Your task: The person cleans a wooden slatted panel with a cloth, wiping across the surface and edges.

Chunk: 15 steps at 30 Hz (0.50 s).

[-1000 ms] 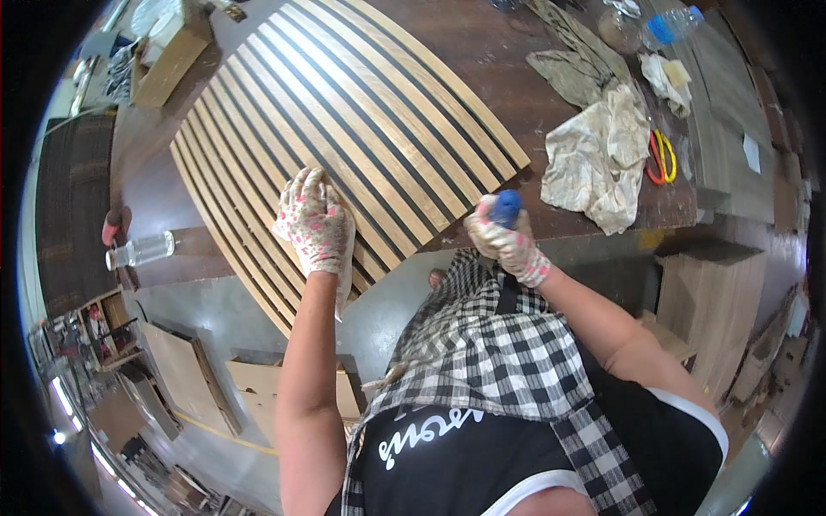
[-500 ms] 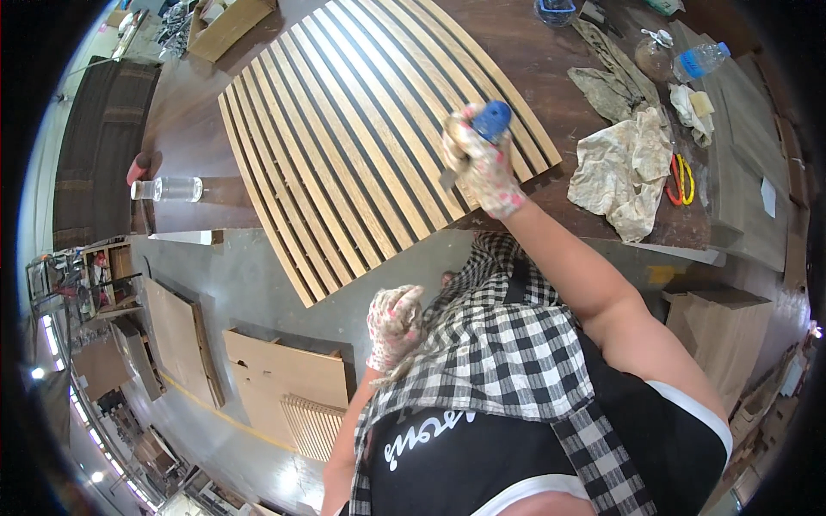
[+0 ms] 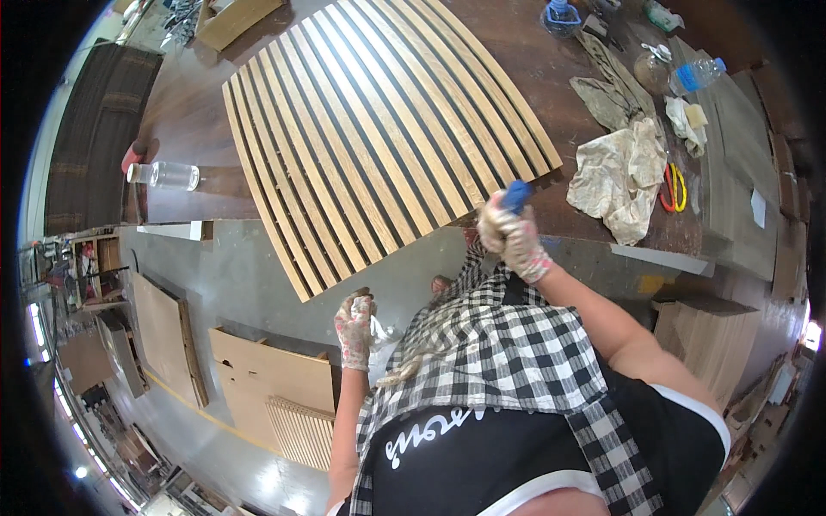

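Observation:
A slatted wood panel (image 3: 387,120), pale slats with dark gaps, lies at an angle on the brown table. My right hand (image 3: 516,236), in a flower-patterned glove, is closed round a blue-handled scraper (image 3: 518,196) just off the panel's near right corner. The scraper's blade does not show clearly now. My left hand (image 3: 353,331), gloved alike, is in front of the panel's near edge, its fingers curled in. A crumpled white piece (image 3: 379,330), perhaps cloth, shows beside it, apparently in its grip.
Rags (image 3: 615,181), red-and-yellow-handled scissors (image 3: 673,187) and a water bottle (image 3: 697,76) lie on the table's right side. A clear bottle (image 3: 175,176) lies at the left, near dark stacked boards (image 3: 99,138). Cardboard-coloured panels (image 3: 271,378) lean below, at the lower left.
My right hand has drawn back from the panel's face toward me with the scraper. My left hand has shifted left and turned, bringing the white piece into sight.

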### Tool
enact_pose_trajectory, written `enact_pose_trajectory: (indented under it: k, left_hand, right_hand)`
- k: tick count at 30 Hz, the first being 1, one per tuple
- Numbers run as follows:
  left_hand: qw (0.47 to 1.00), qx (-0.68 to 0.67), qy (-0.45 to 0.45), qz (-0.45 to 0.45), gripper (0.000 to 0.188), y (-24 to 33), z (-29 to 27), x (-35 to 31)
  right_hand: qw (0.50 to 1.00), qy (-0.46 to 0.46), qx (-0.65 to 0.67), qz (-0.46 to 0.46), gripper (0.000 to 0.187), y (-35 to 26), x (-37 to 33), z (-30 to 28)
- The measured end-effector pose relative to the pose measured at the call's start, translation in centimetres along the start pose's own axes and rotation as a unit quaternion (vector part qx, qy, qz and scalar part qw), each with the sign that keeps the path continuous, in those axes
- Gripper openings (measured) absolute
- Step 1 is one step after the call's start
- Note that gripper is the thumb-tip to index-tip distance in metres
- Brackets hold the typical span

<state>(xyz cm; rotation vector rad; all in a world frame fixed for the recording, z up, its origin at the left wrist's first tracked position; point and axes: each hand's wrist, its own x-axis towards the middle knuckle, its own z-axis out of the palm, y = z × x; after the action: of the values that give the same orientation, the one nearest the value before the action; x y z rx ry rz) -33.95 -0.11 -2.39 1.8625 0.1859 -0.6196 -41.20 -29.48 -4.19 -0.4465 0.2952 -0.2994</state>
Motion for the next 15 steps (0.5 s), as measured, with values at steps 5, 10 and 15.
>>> enact_pose_trajectory:
  k: [5,10,15]
  left_hand:
    - [0.986,-0.014,-0.162,0.030,0.019,1.0,1.8,0.2]
    - [0.977,0.067,-0.182,0.091,0.020,7.2,2.9,-1.3]
    - [0.971,0.094,-0.053,0.212,0.022,10.1,0.6,0.1]
  right_hand:
    - [0.978,0.114,-0.173,-0.025,0.004,-6.4,1.4,5.4]
    - [0.928,0.123,-0.349,-0.051,0.018,-4.0,0.0,3.5]
    - [0.829,0.021,-0.558,-0.028,0.040,-3.9,-0.6,3.0]
